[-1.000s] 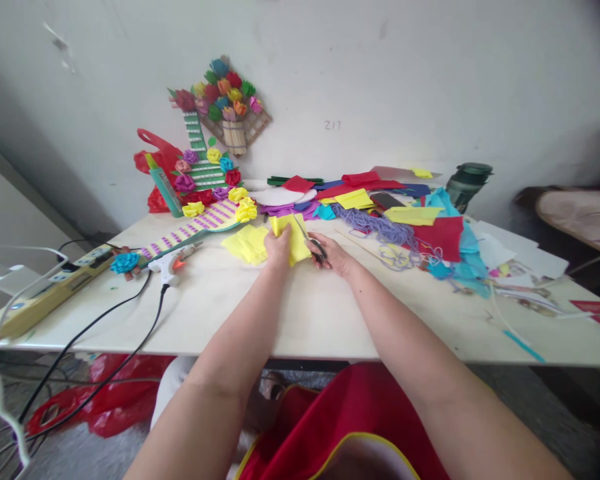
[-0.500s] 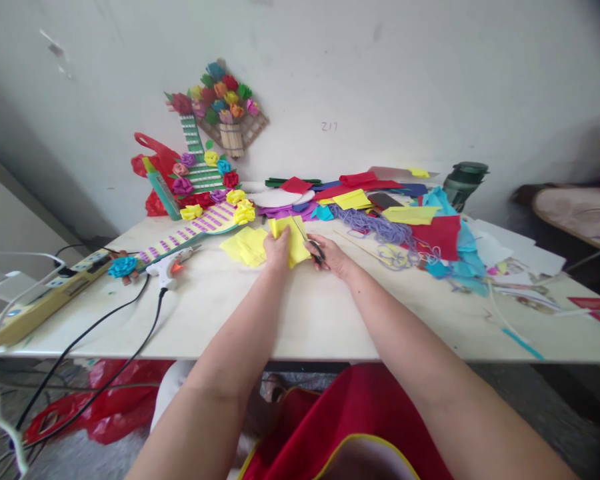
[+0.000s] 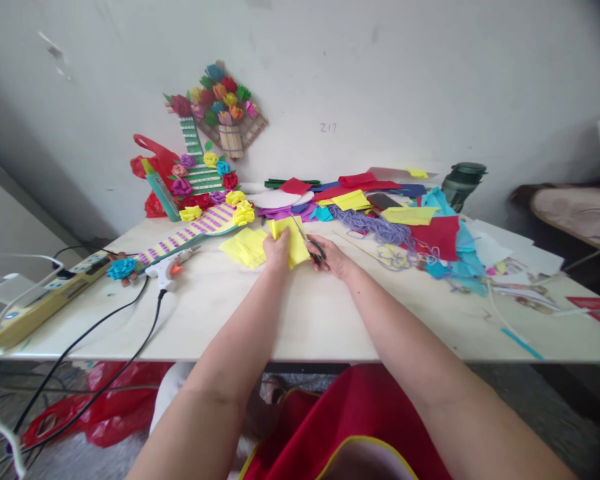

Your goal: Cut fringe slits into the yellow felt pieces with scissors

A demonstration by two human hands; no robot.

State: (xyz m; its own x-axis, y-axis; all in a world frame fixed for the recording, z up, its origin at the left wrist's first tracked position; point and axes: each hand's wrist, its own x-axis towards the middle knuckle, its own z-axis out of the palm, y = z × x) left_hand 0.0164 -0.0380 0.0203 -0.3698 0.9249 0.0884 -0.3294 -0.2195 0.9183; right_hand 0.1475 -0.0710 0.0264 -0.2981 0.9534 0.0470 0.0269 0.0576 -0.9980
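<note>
My left hand pinches a folded piece of yellow crepe paper above the middle of the table. In my right hand is a pair of scissors with dark handles, my fingers closed round them. The blades point up and to the left, lying against the right part of the yellow paper; whether they are apart is too small to tell. More yellow paper pieces lie on the table just left of my left hand.
On the left are a white glue gun, a power strip, a glue bottle and flower-covered crafts. Behind my hands lie coloured sheets and purple yarn. A dark green bottle stands at the back right.
Almost nothing differs. Both hands keep their place, with the scissors still at the right part of the yellow paper; the view has shifted very slightly.
</note>
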